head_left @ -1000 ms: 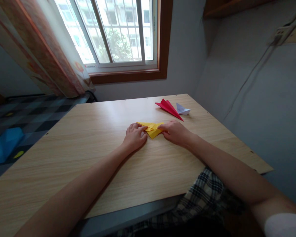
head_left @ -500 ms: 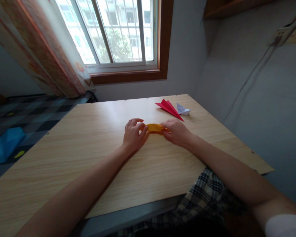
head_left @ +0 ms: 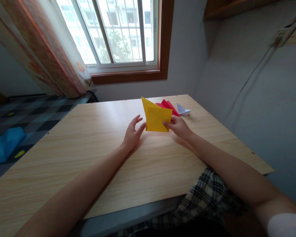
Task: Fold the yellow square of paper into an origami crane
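Note:
A folded sheet of yellow paper (head_left: 158,119) is held up above the wooden table, its square face toward me and a pointed flap rising at its upper left. My right hand (head_left: 179,125) pinches its right edge, the thumb on the near face. At the paper's left edge, my left hand (head_left: 133,130) has its fingers apart; the thumb tip is very near the lower left edge, and whether it touches I cannot tell. Behind the yellow paper lies a red paper plane (head_left: 168,104), partly hidden by it.
A small white folded paper boat (head_left: 184,110) sits beside the red plane on the wooden table (head_left: 98,131). Left of the table, blue folded paper (head_left: 7,143) lies on a checked cloth (head_left: 39,108). A wall (head_left: 249,98) borders the table's right side.
The yellow paper has gone from lying low and flat between both hands to standing raised with its square face toward me. My left hand has let go and opened.

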Demonstrator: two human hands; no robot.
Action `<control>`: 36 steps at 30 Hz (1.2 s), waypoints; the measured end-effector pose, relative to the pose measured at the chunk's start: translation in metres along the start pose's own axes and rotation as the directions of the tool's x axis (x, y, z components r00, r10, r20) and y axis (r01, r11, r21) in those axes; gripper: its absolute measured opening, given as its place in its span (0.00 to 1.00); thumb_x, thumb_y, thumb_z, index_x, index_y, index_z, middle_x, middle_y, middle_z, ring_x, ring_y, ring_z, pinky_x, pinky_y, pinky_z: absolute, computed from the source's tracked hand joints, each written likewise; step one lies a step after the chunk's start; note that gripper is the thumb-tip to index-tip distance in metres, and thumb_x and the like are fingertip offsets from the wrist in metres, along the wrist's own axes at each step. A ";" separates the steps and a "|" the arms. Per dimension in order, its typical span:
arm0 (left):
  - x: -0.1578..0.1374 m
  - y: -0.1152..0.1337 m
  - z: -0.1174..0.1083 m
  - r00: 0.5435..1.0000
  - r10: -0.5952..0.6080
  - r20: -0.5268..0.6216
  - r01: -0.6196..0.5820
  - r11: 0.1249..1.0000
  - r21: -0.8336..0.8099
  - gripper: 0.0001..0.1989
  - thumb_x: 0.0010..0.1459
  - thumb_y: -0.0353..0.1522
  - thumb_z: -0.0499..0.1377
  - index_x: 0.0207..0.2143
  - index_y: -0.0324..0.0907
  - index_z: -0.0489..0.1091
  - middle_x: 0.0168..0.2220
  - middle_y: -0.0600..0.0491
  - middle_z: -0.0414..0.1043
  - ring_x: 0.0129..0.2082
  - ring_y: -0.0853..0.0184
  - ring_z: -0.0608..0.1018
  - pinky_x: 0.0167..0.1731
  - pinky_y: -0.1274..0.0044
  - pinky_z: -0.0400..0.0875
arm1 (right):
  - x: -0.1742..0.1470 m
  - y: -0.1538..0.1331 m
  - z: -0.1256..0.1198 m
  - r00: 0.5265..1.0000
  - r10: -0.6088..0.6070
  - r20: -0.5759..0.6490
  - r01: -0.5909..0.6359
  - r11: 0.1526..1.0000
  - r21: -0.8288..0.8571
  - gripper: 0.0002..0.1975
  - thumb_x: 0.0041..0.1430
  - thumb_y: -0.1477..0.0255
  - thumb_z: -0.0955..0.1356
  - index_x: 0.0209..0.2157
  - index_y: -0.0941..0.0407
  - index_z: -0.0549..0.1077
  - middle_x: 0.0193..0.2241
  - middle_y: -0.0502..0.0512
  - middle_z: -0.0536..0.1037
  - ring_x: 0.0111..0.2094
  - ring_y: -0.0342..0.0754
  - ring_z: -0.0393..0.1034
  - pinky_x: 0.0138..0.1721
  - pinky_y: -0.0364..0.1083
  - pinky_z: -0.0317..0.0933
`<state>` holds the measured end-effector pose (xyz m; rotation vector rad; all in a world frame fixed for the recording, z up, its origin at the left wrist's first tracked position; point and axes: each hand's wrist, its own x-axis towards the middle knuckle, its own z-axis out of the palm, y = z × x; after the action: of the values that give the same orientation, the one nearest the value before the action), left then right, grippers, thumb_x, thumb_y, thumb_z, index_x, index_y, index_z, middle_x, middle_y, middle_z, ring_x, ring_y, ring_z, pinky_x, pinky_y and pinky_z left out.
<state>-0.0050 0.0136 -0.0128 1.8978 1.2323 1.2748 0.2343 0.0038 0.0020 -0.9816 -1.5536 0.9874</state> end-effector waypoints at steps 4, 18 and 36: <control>-0.004 0.008 0.008 0.985 0.008 0.172 0.048 0.946 -0.320 0.26 0.60 0.50 0.61 0.52 0.40 0.70 0.51 0.43 0.78 0.51 0.54 0.79 0.52 0.62 0.74 | -0.003 0.003 0.008 0.996 0.036 0.081 -0.048 0.986 0.157 0.21 0.49 0.56 0.76 0.39 0.55 0.75 0.42 0.58 0.81 0.44 0.56 0.76 0.47 0.54 0.71; -0.008 0.010 0.013 0.984 -0.039 0.175 0.111 0.899 -0.424 0.21 0.59 0.42 0.62 0.50 0.40 0.68 0.46 0.45 0.79 0.43 0.59 0.81 0.42 0.69 0.78 | -0.003 0.003 0.001 0.989 0.105 0.100 -0.098 0.992 -0.075 0.16 0.57 0.60 0.72 0.40 0.58 0.76 0.38 0.59 0.81 0.36 0.51 0.74 0.31 0.45 0.67; -0.016 0.011 0.010 0.875 0.265 0.406 -0.442 0.781 0.442 0.20 0.66 0.34 0.54 0.58 0.41 0.68 0.60 0.43 0.68 0.61 0.55 0.68 0.63 0.60 0.63 | -0.005 0.008 0.003 0.970 0.239 0.037 -0.210 0.908 -0.362 0.29 0.53 0.77 0.71 0.58 0.59 0.69 0.47 0.60 0.79 0.38 0.49 0.75 0.38 0.46 0.69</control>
<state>0.0066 -0.0046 -0.0151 2.7232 1.1470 0.7704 0.2327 0.0009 -0.0076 -1.4164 -1.7532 0.9271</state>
